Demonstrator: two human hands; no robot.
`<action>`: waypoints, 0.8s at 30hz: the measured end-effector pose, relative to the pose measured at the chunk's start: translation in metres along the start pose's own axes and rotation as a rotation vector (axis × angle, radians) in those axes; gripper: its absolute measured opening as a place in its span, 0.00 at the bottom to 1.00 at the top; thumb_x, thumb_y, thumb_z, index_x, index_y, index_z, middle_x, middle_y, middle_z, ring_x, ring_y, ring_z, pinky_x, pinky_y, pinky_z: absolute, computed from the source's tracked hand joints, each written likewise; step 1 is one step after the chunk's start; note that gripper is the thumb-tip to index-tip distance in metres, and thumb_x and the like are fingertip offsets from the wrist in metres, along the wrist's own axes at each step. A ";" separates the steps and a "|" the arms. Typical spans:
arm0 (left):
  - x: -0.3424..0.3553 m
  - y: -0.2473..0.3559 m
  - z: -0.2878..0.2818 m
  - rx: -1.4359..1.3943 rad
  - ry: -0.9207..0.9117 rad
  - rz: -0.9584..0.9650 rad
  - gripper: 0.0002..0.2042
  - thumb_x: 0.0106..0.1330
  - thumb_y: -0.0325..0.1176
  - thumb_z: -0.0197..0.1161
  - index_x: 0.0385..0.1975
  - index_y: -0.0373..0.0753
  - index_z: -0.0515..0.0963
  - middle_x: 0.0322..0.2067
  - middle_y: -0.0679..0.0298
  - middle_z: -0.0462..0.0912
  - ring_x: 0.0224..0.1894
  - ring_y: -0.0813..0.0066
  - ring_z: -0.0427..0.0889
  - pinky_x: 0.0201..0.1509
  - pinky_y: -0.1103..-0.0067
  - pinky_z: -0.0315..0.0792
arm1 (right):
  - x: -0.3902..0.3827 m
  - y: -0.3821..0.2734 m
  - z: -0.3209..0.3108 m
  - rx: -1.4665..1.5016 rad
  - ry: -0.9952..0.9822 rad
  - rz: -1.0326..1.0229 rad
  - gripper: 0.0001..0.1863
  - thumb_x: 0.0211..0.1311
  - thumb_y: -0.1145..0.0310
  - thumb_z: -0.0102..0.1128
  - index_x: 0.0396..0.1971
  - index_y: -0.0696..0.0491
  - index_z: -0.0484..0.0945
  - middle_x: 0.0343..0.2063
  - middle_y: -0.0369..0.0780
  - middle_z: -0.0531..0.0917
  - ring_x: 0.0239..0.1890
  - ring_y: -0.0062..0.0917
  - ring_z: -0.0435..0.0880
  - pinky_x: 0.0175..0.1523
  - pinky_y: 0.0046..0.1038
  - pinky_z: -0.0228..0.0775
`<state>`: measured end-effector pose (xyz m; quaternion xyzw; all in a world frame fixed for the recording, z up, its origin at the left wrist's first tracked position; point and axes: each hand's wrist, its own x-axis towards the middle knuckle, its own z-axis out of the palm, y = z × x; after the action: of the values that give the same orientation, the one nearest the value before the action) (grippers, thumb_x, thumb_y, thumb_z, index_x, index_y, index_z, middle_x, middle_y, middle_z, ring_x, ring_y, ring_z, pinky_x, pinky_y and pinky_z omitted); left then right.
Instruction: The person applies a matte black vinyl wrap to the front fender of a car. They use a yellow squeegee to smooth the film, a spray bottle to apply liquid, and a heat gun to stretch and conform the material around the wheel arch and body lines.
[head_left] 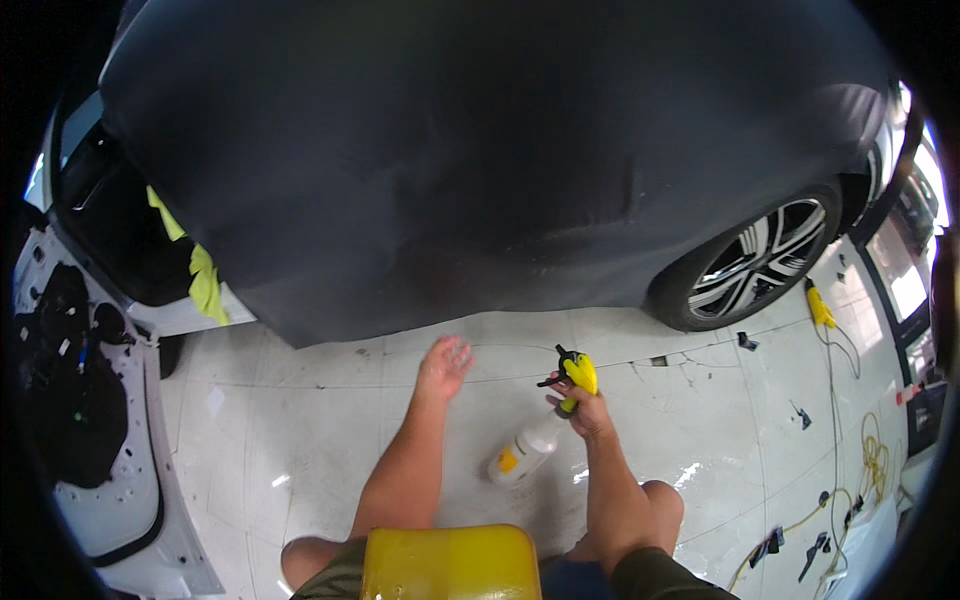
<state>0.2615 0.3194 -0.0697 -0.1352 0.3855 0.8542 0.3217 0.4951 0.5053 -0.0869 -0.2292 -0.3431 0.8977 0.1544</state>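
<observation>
Pale floor tiles (300, 430) stretched below a dark sheet (480, 180) beside a car wheel (762, 262). I saw the right hand (592, 412) holding a tilted spray bottle (533, 440), fingers curled around its neck; the left hand (443, 370), fingers loosely spread, hovered near the sheet's lower edge.

It is a car workshop: a dark-sheeted car (490, 160) spans the space beyond the left hand (443, 368), a door with bare inner metal (135, 420) is to that hand's left, and cables (874, 458) trail over the tiled floor (290, 430) right of the right hand (588, 412).
</observation>
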 end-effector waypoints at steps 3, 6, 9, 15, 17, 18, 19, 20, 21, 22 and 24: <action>0.042 -0.001 0.033 -0.132 -0.117 -0.024 0.16 0.62 0.30 0.65 0.48 0.45 0.71 0.51 0.65 0.72 0.63 0.56 0.67 0.70 0.54 0.56 | -0.016 -0.005 0.002 -0.013 0.023 0.003 0.25 0.58 0.78 0.55 0.58 0.54 0.70 0.50 0.42 0.79 0.57 0.35 0.77 0.56 0.48 0.75; 0.049 -0.022 0.051 -0.162 0.004 -0.097 0.15 0.62 0.30 0.64 0.47 0.43 0.71 0.51 0.65 0.72 0.63 0.56 0.67 0.70 0.55 0.55 | -0.040 -0.009 -0.008 -0.064 0.055 0.030 0.24 0.59 0.77 0.55 0.58 0.55 0.70 0.50 0.43 0.79 0.57 0.40 0.77 0.54 0.49 0.77; 0.052 -0.022 0.051 -0.174 0.005 -0.099 0.14 0.64 0.29 0.62 0.49 0.40 0.71 0.54 0.61 0.73 0.65 0.56 0.66 0.72 0.52 0.53 | -0.050 0.006 -0.017 -0.132 0.055 0.102 0.25 0.59 0.77 0.56 0.58 0.55 0.70 0.49 0.43 0.79 0.55 0.40 0.78 0.53 0.49 0.77; 0.029 -0.028 0.020 -0.205 -0.100 -0.113 0.12 0.65 0.27 0.61 0.48 0.39 0.72 0.48 0.60 0.78 0.55 0.62 0.76 0.65 0.56 0.65 | -0.022 0.035 -0.027 -0.006 -0.006 0.189 0.24 0.60 0.76 0.56 0.58 0.53 0.71 0.48 0.43 0.80 0.53 0.40 0.79 0.51 0.45 0.78; -0.010 -0.037 0.010 -0.162 -0.108 -0.150 0.13 0.65 0.26 0.61 0.49 0.39 0.73 0.48 0.59 0.78 0.53 0.63 0.77 0.62 0.59 0.69 | -0.011 0.050 -0.042 0.047 -0.014 0.202 0.23 0.61 0.75 0.56 0.58 0.53 0.71 0.48 0.42 0.79 0.53 0.40 0.79 0.50 0.46 0.78; -0.040 -0.035 0.013 -0.138 -0.116 -0.148 0.13 0.65 0.26 0.61 0.49 0.39 0.73 0.47 0.59 0.79 0.53 0.62 0.77 0.61 0.61 0.70 | -0.004 0.052 -0.044 0.051 -0.017 0.199 0.23 0.61 0.75 0.56 0.57 0.52 0.71 0.49 0.42 0.79 0.53 0.39 0.79 0.50 0.46 0.78; -0.067 -0.031 0.011 -0.119 -0.103 -0.141 0.13 0.65 0.26 0.61 0.49 0.39 0.74 0.46 0.59 0.79 0.52 0.62 0.78 0.60 0.62 0.72 | 0.003 0.059 -0.043 0.055 -0.024 0.217 0.22 0.61 0.74 0.56 0.57 0.52 0.71 0.49 0.42 0.79 0.53 0.38 0.79 0.50 0.46 0.78; -0.090 -0.025 0.004 -0.078 -0.113 -0.075 0.14 0.66 0.26 0.61 0.51 0.39 0.74 0.45 0.61 0.80 0.51 0.62 0.79 0.58 0.62 0.73 | 0.013 0.068 -0.042 -0.040 0.026 0.229 0.21 0.62 0.75 0.56 0.57 0.52 0.71 0.49 0.41 0.78 0.53 0.37 0.78 0.49 0.46 0.78; -0.111 -0.022 -0.001 -0.050 -0.129 -0.087 0.14 0.66 0.27 0.62 0.51 0.39 0.74 0.45 0.62 0.80 0.50 0.62 0.79 0.56 0.62 0.74 | 0.021 0.079 -0.041 -0.115 0.148 0.234 0.19 0.63 0.74 0.56 0.55 0.52 0.71 0.48 0.41 0.78 0.53 0.35 0.79 0.48 0.45 0.79; -0.128 -0.017 -0.007 -0.040 -0.117 -0.092 0.14 0.66 0.28 0.63 0.51 0.39 0.74 0.45 0.62 0.80 0.49 0.62 0.80 0.55 0.63 0.75 | 0.026 0.088 -0.038 -0.167 0.166 0.213 0.17 0.65 0.72 0.56 0.54 0.54 0.72 0.47 0.40 0.78 0.51 0.34 0.79 0.48 0.45 0.79; -0.127 -0.018 -0.001 0.154 -0.208 -0.237 0.15 0.68 0.32 0.63 0.52 0.39 0.73 0.47 0.60 0.80 0.49 0.62 0.81 0.54 0.65 0.76 | 0.053 0.092 -0.126 -0.896 -0.029 -0.129 0.17 0.69 0.63 0.54 0.53 0.55 0.73 0.42 0.40 0.81 0.45 0.32 0.80 0.48 0.39 0.76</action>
<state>0.3694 0.2712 -0.0196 -0.0654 0.3958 0.7876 0.4676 0.5042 0.5311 -0.2496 -0.2391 -0.7135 0.6523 0.0910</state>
